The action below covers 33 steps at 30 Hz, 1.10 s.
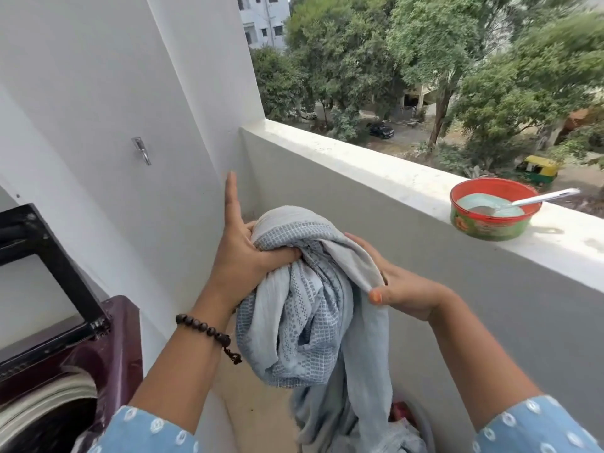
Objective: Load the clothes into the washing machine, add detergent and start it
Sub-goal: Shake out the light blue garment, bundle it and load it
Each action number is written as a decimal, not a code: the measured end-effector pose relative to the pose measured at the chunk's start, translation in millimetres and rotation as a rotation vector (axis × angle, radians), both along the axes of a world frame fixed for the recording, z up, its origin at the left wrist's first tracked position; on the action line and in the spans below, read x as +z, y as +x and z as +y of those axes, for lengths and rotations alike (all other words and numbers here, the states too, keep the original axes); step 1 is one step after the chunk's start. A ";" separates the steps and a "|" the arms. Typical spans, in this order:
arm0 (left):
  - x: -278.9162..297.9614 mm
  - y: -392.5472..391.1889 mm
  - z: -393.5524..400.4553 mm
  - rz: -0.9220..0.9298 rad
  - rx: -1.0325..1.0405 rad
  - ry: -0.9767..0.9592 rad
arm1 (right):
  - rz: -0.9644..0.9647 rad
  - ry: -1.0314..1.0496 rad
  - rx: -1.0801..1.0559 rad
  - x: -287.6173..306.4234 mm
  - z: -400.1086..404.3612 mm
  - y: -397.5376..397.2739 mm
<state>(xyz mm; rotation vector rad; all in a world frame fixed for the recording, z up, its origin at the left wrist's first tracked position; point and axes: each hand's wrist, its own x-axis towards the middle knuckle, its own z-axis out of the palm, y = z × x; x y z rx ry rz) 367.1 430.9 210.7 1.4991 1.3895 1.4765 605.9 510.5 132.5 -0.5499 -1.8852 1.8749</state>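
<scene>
Cloth [307,308] mid-air — beside ledge [376,165]

A pale grey-blue cloth [313,308] carries bands of small darker blue checks. The sleeves [536,426] are light blue with white oval dots. The washer [111,348] is dark maroon, its lid [49,256] black-framed. The tub [493,207] is orange-red inside, green outside, holding pale blue-green powder [487,204] and a white spoon [542,197]. A wrist bracelet [206,328] is dark brown beads.

Garment [313,308]: pale grey-blue cloth with woven check bands, bunched at centre frame, tail hanging toward 6 o'clock. 
Washing machine [108,341]: maroon top-loader at 8 o'clock, black-framed lid [39,256] raised, drum mouth exposed. 
Detergent tub [493,210]: round, red rim, green side, pale blue powder, white spoon [542,197] resting in it; on parapet ledge at 2 o'clock.
</scene>
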 end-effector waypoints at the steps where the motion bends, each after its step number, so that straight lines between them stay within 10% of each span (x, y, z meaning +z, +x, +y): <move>1: 3.3 -1.1 0.9 -0.079 0.026 0.038 | 0.018 -0.018 0.012 -6.7 -1.6 0.9; 8: 34.0 7.3 6.2 -0.564 0.169 0.188 | 0.074 -0.037 -0.075 -18.6 -17.9 -17.9; 17: 41.0 10.1 23.0 -0.743 0.104 0.268 | 0.380 0.058 -0.328 61.7 -25.8 -13.2; 23: 28.7 3.5 12.5 -0.519 -0.119 0.046 | 0.391 0.273 -0.488 117.9 -5.9 16.5; 33: 47.6 -22.7 -23.2 0.207 -0.307 -0.185 | 0.011 0.364 -0.107 114.7 15.7 17.7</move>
